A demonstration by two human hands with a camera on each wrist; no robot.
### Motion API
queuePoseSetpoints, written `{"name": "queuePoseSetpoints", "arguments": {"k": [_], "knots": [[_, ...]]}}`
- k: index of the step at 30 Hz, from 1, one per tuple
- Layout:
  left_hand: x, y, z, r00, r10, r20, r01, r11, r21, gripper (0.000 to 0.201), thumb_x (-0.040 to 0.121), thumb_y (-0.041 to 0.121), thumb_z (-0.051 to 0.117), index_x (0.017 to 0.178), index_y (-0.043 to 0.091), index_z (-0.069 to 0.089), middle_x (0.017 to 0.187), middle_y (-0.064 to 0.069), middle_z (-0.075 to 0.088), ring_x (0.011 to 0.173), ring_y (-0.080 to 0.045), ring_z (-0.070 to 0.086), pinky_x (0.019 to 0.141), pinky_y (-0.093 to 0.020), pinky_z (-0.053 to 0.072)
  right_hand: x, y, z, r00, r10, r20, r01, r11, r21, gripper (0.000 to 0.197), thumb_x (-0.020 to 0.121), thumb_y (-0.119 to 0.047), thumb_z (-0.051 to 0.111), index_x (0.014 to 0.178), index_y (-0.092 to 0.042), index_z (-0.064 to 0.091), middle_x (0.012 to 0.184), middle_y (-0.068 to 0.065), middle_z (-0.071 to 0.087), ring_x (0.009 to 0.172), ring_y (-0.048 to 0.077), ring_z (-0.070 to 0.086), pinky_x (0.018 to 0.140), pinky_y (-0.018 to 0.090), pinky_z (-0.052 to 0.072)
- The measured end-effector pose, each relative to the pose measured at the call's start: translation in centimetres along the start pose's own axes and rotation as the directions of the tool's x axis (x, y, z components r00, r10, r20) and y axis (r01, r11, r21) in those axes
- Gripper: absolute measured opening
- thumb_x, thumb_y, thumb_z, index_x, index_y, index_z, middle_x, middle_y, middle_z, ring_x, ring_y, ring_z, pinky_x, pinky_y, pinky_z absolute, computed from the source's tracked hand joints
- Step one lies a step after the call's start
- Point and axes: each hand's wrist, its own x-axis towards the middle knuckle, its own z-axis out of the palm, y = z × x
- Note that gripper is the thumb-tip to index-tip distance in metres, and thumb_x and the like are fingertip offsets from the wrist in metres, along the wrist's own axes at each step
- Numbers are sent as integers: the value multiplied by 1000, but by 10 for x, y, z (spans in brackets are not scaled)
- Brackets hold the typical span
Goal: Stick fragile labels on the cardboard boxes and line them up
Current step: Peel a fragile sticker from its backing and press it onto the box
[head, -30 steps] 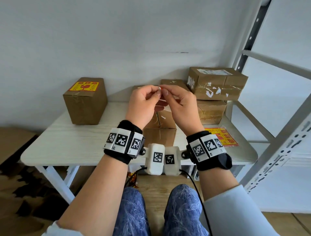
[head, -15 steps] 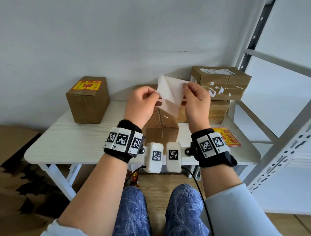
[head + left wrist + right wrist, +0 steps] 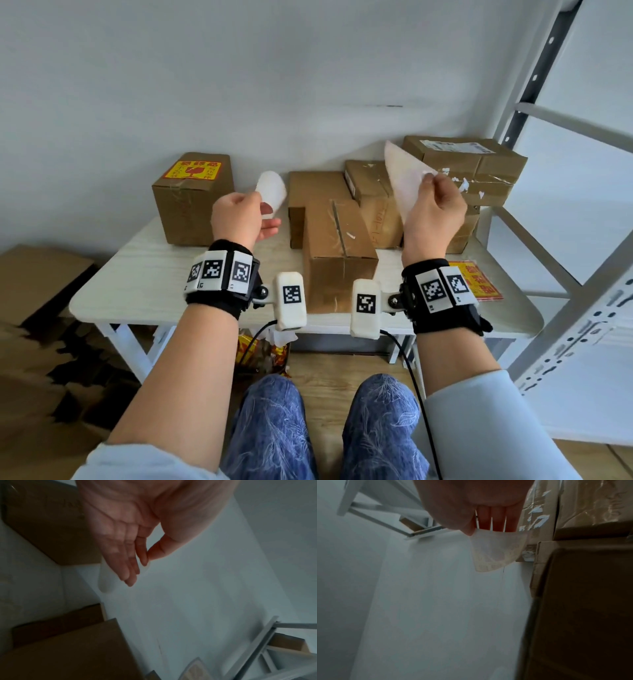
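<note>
My left hand point(image 3: 260, 202) pinches a small curled white sheet point(image 3: 272, 192) between thumb and forefinger point(image 3: 144, 559), its other fingers straight. My right hand point(image 3: 428, 178) pinches a larger white sheet point(image 3: 404, 181) by its upper edge, also seen hanging below the fingers point(image 3: 494, 550). The two sheets are apart; which one is the label and which the backing I cannot tell. Both hands hover above a plain cardboard box point(image 3: 337, 246) at the table's middle. At the left stands a box point(image 3: 193, 205) with a yellow and red fragile label point(image 3: 192, 170) on top.
More plain boxes point(image 3: 462, 164) are stacked at the back right, one point(image 3: 318, 192) behind the middle box. Yellow labels point(image 3: 479, 286) lie on the white table point(image 3: 154, 274) by my right wrist. A metal rack point(image 3: 582, 240) stands at the right. Flattened cardboard point(image 3: 34, 274) lies on the floor at the left.
The hands were together peeling one sheet. They have since pulled apart sideways, and the sheet has separated into two pieces, one in each hand.
</note>
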Motion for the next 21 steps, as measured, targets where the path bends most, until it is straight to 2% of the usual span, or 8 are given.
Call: {"name": "queuePoseSetpoints", "arguments": {"k": [2,5,8,11,14,17,19,21], "knots": [[7,-10,-4,999,-37,-7,37,998,43,19,95,8,45,78,10,52,75,-8,62,55,-23,65,55,-32,56,-7,-4,5,996,-75,49,78,995,-59,21,100,-18,52,93,-9,70,78,-7,63,63,-11,51,65,6,39],[15,-25,-8,995,-92,24,87,985,146,17,92,10,53,77,8,61,76,-9,67,56,-24,66,51,-28,55,-16,-7,11,979,-169,116,186,970,-154,24,100,-18,52,104,-6,72,86,-6,64,69,-2,52,64,4,37],[17,-38,-9,985,-148,85,123,962,244,15,92,12,58,82,4,66,78,-10,68,58,-24,66,53,-27,56,-24,-3,16,958,-229,172,264,939,-219,27,100,-22,50,105,-8,73,83,-2,65,72,8,52,65,14,38],[14,-44,-8,978,-166,124,128,954,270,12,92,11,60,96,2,68,84,-11,70,62,-23,67,52,-24,57,-32,1,17,923,-293,248,358,891,-279,28,100,-23,49,112,-14,73,100,1,75,87,14,66,74,23,47],[9,-39,-1,976,-116,184,64,961,268,16,94,12,60,103,1,69,88,-11,71,64,-22,67,56,-25,57,-39,2,17,824,-435,363,550,765,-334,27,98,-13,51,115,-13,73,104,1,75,92,20,67,71,23,42],[-1,-24,10,958,-44,283,-17,978,208,17,97,18,58,93,7,70,81,-8,72,61,-20,66,58,-26,56,-45,2,20,717,-519,466,689,632,-356,28,94,-11,51,111,-12,74,100,3,75,90,25,66,69,25,43],[-7,-13,17,946,-19,323,-41,983,176,23,97,25,58,92,7,71,79,-8,72,53,-16,63,51,-23,54,-48,4,23,664,-549,508,742,570,-353,26,89,-6,57,108,-11,75,99,4,75,91,27,66,71,28,47],[-10,-4,22,946,-9,324,-69,972,226,33,96,36,59,95,6,73,80,-8,75,44,-12,58,44,-21,47,-50,6,24,618,-568,544,782,516,-349,27,85,-2,63,106,-11,75,99,4,75,93,28,66,73,32,50]]}}
